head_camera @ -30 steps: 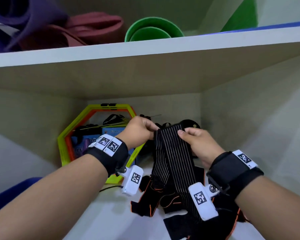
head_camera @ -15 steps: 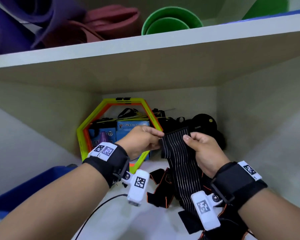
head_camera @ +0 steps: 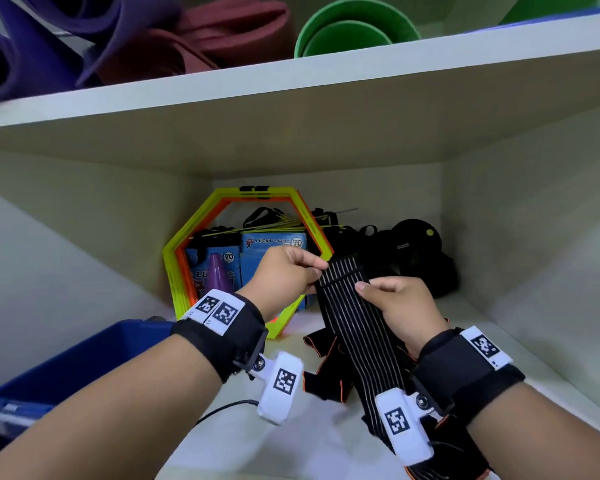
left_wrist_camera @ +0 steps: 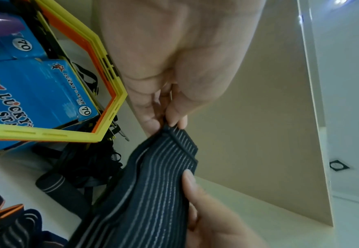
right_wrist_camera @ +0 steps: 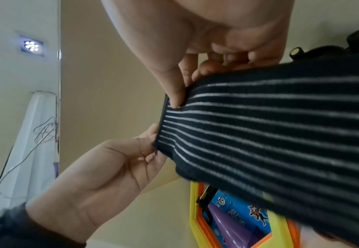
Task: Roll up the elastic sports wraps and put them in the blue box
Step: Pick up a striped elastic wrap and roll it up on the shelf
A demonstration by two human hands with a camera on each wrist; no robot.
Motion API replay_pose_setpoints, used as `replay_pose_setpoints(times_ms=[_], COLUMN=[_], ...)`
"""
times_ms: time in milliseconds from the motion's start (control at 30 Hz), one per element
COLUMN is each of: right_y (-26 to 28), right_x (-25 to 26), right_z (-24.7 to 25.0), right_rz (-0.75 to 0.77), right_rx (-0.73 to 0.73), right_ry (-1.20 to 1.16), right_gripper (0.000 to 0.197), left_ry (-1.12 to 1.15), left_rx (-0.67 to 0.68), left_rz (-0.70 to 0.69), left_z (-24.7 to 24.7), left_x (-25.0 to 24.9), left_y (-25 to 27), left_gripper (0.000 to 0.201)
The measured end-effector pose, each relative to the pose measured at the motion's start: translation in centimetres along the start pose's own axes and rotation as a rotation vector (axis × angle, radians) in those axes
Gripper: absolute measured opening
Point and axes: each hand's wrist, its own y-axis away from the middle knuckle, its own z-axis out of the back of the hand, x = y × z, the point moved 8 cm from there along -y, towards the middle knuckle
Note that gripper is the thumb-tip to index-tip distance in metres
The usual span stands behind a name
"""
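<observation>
Striped wrap held up over shelf, top end pinched by left hand and right hand. Rolling not yet started, likely. Next: end to be folded, rolled tight. Blue box waits at left.

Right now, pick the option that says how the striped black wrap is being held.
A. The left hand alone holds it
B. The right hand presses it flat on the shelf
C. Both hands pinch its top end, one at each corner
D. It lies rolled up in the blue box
C: the left hand and the right hand each pinch a corner of the striped wrap at its top end, and the rest hangs down unrolled toward the shelf.
</observation>
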Motion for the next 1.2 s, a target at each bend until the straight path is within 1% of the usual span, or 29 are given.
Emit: replay_pose_setpoints(times_ms=[67,133,233,300,367,400,533,600,667,767,833,900,933,967,1000,1067,1133,1200], right_y=[0.0,0.0,-0.1,-0.2,-0.2,-0.2,0.2,0.2,0.2,0.5,0.6,0.4,0.2,0.0,-0.1,-0.1,0.1,0.2], right_x=[0.4,0.8,0.6,0.4,0.3,0.2,0.4,0.5,0.4,0.6,0.7,1.0,1.3,1.6,2.1,3.5,5.2,6.6], right_z=[0.2,0.1,-0.4,-1.0,-1.4,-1.6,-2.1,-2.3,-2.7,-3.4,-4.0,-4.3,-4.2,-4.0,-3.7,-3.3,-3.3,-3.7], right_rz=[0.04,0.072,0.026,-0.003,-0.029,-0.049,-0.103,-0.114,-0.121,-0.13,-0.133,-0.097,-0.06,-0.021,0.023,0.137,0.26,0.358], right_rx=[-0.019,-0.025,-0.037,-0.037,-0.04,-0.045,-0.059,-0.058,-0.049,-0.017,0.025,0.027,-0.001,-0.046,-0.097,-0.166,-0.151,-0.091], right_ry=[0.074,0.094,0.028,-0.022,-0.067,-0.091,-0.181,-0.209,-0.218,-0.241,-0.271,-0.235,-0.182,-0.12,-0.062,-0.014,-0.041,-0.032], right_gripper=[0.023,0.032,0.037,0.04,0.04,0.039,0.024,0.021,0.02,0.022,0.027,0.034,0.036,0.035,0.031,0.022,0.023,0.023], left_ry=[-0.031,-0.036,0.074,0.167,0.183,0.17,0.079,0.055,0.002,-0.074,-0.071,-0.06,-0.057,-0.053,-0.048,-0.028,-0.003,0.004], left_rx=[-0.005,-0.001,0.003,0.018,0.028,0.027,0.004,0.004,-0.023,-0.108,-0.149,-0.173,-0.181,-0.19,-0.199,-0.223,-0.239,-0.262], left_rz=[-0.007,0.0,0.019,0.005,-0.028,-0.043,-0.081,-0.096,-0.122,-0.199,-0.233,-0.258,-0.273,-0.289,-0.306,-0.344,-0.376,-0.405], left_z=[0.2,0.3,0.4,0.4,0.4,0.4,0.8,1.0,1.3,2.1,2.5,2.9,3.1,3.2,3.4,3.9,4.3,4.7], left_x=[0.2,0.4,0.7,0.7,0.4,0.3,0.0,-0.1,-0.4,-1.2,-1.5,-1.8,-2.0,-2.2,-2.5,-3.3,-4.1,-4.7], left_y=[0.2,0.5,1.0,1.4,1.8,2.0,2.6,2.8,3.0,3.2,3.2,3.2,3.2,3.2,3.3,3.3,3.4,3.5], left_gripper=[0.023,0.023,0.023,0.016,0.007,0.005,0.023,0.026,0.023,0.009,0.01,0.011,0.012,0.012,0.013,0.014,0.017,0.019])
